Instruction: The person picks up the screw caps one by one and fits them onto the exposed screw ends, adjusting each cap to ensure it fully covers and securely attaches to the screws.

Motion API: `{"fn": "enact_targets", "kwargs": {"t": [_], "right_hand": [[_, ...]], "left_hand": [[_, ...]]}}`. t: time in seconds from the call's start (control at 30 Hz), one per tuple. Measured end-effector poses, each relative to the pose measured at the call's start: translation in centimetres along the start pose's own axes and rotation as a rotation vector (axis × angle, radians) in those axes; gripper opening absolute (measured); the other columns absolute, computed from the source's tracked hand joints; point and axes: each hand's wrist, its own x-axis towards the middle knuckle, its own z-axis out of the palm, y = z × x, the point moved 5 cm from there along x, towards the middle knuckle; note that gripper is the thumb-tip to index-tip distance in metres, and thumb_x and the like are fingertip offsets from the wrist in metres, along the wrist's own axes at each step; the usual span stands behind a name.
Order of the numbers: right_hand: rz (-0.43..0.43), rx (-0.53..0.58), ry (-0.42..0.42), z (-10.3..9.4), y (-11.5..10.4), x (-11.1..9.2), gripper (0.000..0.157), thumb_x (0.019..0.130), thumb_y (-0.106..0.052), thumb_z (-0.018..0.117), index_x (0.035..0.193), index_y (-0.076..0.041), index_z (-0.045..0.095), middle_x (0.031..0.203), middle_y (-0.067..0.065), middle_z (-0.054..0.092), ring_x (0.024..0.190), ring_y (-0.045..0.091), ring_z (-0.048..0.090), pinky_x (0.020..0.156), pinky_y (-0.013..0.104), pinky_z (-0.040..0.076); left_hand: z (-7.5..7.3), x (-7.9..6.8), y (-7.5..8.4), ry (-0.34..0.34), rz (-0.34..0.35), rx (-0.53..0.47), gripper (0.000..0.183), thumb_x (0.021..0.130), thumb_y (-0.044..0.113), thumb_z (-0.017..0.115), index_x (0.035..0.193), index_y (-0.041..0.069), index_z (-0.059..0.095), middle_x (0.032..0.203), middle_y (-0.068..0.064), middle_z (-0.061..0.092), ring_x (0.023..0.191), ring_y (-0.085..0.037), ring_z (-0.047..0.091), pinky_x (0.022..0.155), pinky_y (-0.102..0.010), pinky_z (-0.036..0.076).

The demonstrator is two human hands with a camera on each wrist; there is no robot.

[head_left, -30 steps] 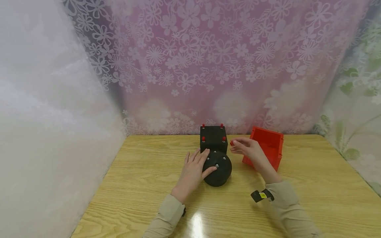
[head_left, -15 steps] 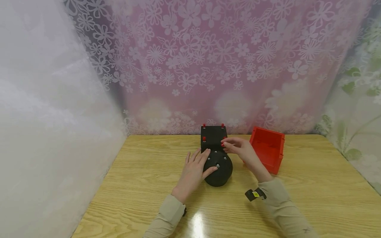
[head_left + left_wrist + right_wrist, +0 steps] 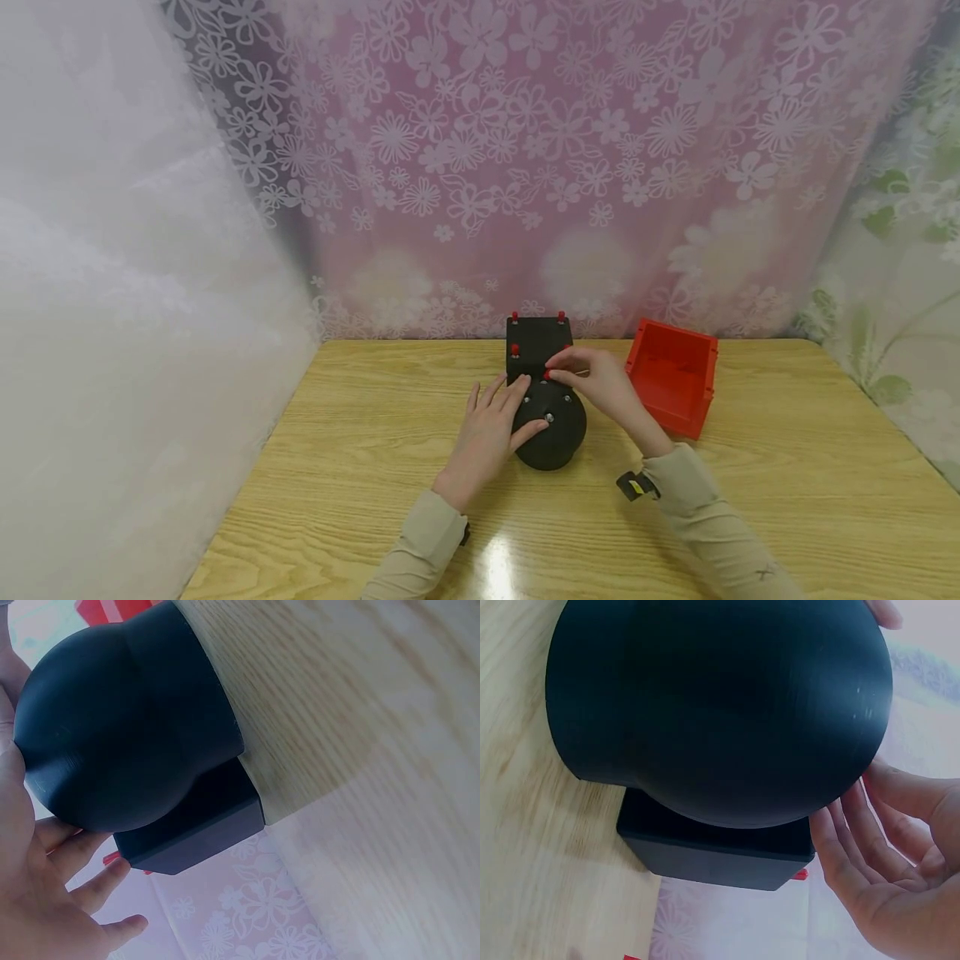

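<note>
Red cap (image 3: 547, 375) is pinched in right hand (image 3: 606, 390), left hand (image 3: 483, 435) spread on black dome (image 3: 553, 446), yellow label (image 3: 636, 487) illegible.

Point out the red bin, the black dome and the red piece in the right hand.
Red bin (image 3: 666, 392), head view: its inner surface.
Black dome (image 3: 724, 712), right wrist view: middle of its curved side.
Red piece (image 3: 547, 375), head view: its small exposed part.
</note>
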Motion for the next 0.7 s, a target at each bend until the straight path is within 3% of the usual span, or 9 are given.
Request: {"fn": "enact_targets", "kwargs": {"t": [0.7], "right_hand": [[-0.11, -0.162, -0.023, 0.3, -1.6, -0.1, 0.014, 0.094, -0.012, 0.073, 0.107, -0.011, 0.079, 0.101, 0.008, 0.077, 0.093, 0.03, 0.074, 0.081, 0.045, 0.061]], "left_hand": [[0.0, 0.1, 0.0, 0.015, 0.008, 0.004, 0.072, 0.1, 0.061, 0.046, 0.157, 0.017, 0.04, 0.154, -0.002, 0.049, 0.147, -0.029, 0.039, 0.119, -0.06, 0.026]]}}
